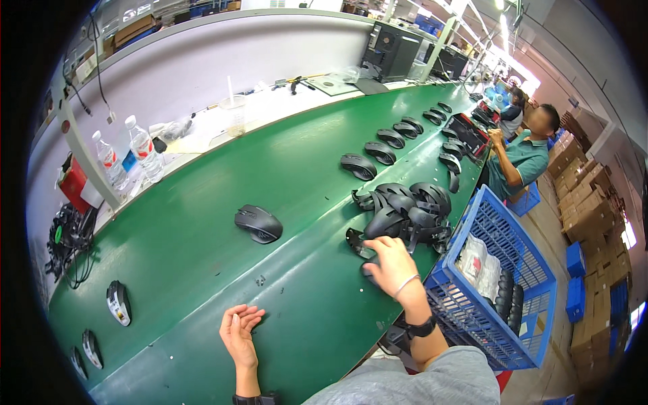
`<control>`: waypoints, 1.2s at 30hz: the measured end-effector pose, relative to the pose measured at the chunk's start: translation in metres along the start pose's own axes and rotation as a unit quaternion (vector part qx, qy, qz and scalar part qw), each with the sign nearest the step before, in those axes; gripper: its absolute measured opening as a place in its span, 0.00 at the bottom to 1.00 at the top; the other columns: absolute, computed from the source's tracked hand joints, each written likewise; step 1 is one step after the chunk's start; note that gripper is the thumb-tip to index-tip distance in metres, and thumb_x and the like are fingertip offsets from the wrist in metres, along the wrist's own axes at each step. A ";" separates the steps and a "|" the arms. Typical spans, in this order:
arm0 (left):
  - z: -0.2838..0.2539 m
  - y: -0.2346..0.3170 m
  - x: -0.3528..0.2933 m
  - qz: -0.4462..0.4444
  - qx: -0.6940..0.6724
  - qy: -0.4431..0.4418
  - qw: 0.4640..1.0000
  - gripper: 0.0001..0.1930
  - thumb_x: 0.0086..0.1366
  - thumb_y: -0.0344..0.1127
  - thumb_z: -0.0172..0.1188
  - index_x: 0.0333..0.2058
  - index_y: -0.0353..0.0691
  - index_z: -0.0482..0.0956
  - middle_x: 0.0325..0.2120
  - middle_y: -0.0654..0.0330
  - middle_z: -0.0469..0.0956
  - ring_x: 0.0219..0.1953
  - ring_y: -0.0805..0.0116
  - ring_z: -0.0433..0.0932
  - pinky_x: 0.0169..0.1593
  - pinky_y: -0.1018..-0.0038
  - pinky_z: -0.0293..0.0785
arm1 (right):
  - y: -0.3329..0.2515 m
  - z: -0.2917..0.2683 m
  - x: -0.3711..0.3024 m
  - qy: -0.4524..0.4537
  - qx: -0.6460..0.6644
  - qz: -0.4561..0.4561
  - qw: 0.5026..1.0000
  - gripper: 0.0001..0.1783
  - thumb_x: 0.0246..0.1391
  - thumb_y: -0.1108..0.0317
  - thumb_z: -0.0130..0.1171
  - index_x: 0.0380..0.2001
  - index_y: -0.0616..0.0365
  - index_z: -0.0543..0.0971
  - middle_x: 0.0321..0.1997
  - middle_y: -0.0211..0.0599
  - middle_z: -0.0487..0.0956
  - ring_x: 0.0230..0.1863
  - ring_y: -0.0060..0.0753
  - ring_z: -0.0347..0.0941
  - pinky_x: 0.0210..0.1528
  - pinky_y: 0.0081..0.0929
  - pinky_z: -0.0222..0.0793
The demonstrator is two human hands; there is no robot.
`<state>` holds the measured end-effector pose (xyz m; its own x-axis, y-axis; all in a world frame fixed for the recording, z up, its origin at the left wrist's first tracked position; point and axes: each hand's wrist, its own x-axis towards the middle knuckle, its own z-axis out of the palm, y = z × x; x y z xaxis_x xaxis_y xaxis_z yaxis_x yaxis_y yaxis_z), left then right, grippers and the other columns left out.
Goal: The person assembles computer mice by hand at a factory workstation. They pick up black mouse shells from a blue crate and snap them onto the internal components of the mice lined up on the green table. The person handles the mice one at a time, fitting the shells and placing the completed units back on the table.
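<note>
My right hand reaches to the near edge of a heap of black mouse shells on the green bench. Its fingers are bent around a dark mouse shell, which the hand partly hides. A curved black shell piece lies just beyond the fingertips. My left hand hovers palm up over the bench, fingers loosely curled and apart, holding nothing. Farther off, past both hands, a single black computer mouse rests alone.
More mice stand in a row toward the far right. An opened mouse sits at left. Beside my right arm is a blue crate with bagged parts. Water bottles line the back ledge. A co-worker sits at the bench's right side.
</note>
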<state>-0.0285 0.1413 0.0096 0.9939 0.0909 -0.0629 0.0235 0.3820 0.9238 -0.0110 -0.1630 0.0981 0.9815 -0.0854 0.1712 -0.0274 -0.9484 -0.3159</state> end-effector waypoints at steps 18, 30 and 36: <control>0.001 -0.005 0.002 0.011 -0.018 0.014 1.000 0.14 0.65 0.34 0.49 0.44 0.31 0.67 0.33 0.50 0.76 0.34 0.59 0.80 0.40 0.74 0.75 | 0.066 -0.006 -0.005 -0.103 -0.027 -0.041 0.993 0.30 0.38 0.85 0.53 0.50 0.55 0.73 0.49 0.38 0.73 0.51 0.43 0.66 0.57 0.32 0.64; -0.001 -0.006 0.002 0.008 -0.024 0.008 1.000 0.12 0.64 0.31 0.49 0.43 0.31 0.68 0.32 0.51 0.76 0.34 0.59 0.80 0.40 0.74 0.76 | 0.017 -0.008 0.009 -0.139 0.033 -0.080 0.986 0.34 0.35 0.85 0.57 0.52 0.58 0.71 0.50 0.39 0.72 0.52 0.45 0.66 0.57 0.34 0.63; -0.002 -0.007 0.002 0.004 -0.024 0.006 1.000 0.10 0.64 0.30 0.48 0.41 0.30 0.69 0.32 0.50 0.77 0.34 0.59 0.80 0.39 0.74 0.76 | 0.028 -0.002 0.013 -0.134 0.045 -0.105 0.984 0.30 0.38 0.85 0.52 0.50 0.58 0.73 0.46 0.42 0.74 0.47 0.45 0.68 0.53 0.34 0.65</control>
<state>-0.0269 0.1405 0.0024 0.9926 0.1054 -0.0605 0.0101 0.4248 0.9052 0.0002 -0.1914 0.0932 0.9787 0.2052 -0.0066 0.1872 -0.9048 -0.3825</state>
